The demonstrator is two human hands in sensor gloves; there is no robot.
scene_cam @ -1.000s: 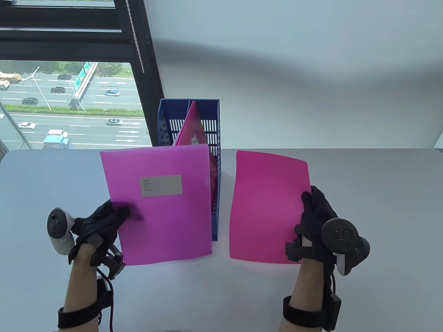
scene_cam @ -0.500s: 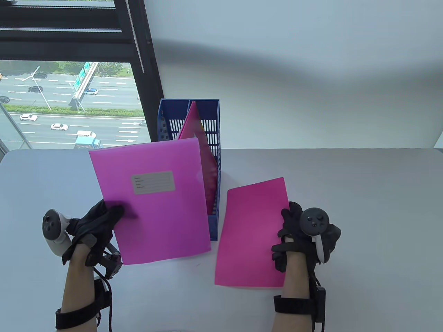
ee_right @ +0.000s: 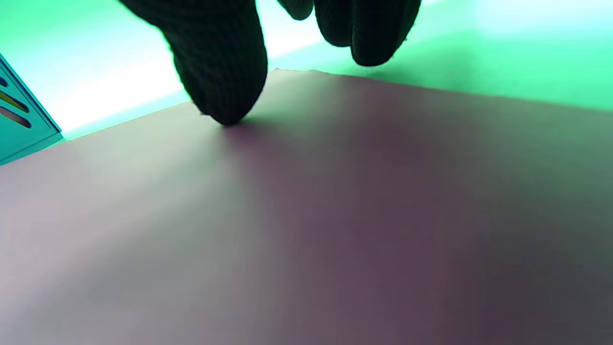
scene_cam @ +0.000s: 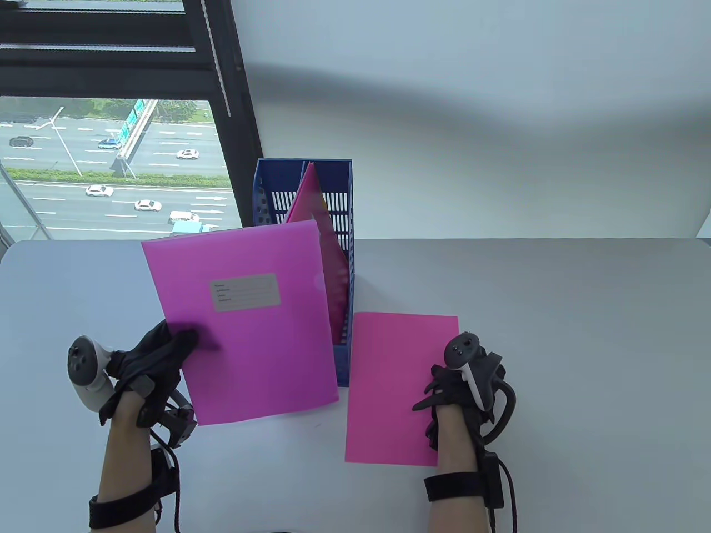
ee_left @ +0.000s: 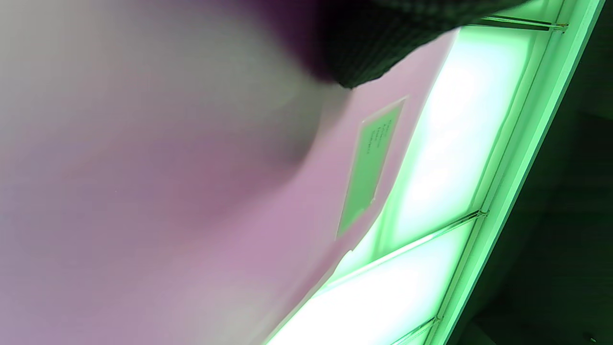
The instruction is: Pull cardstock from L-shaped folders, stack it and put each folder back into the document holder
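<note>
Two gloved hands are working at a pale tabletop (scene_cam: pixel 583 333) in front of a window. The left hand (scene_cam: pixel 153 361) is pinching the lower left edge of a magenta L-shaped folder (scene_cam: pixel 250 327), thumb lying on its front face, and is holding it raised and tilted above the tabletop. A grey label (scene_cam: pixel 245 292) is showing on the folder's front; in the left wrist view the same label (ee_left: pixel 371 163) is appearing side-on beside a dark fingertip (ee_left: pixel 368 57).

The right hand (scene_cam: pixel 458 388) is resting on a sheet of pink cardstock (scene_cam: pixel 394 388) that is lying flat on the tabletop, just right of the document holder. Its fingers are spreading over the sheet's right edge, relaxed rather than gripping. In the right wrist view one fingertip (ee_right: pixel 225 81) is touching the cardstock (ee_right: pixel 306 230), while the others are hanging above the sheet's far edge.

The blue document holder (scene_cam: pixel 303 183) is standing upright at the middle of the tabletop, its slotted back wall facing the camera. Another pink folder (scene_cam: pixel 311 205) is leaning inside it, tilted, with its top corner poking above the rim. The held folder is overlapping the holder's left side in the table view, hiding its front part; whether they are touching cannot be told.
</note>
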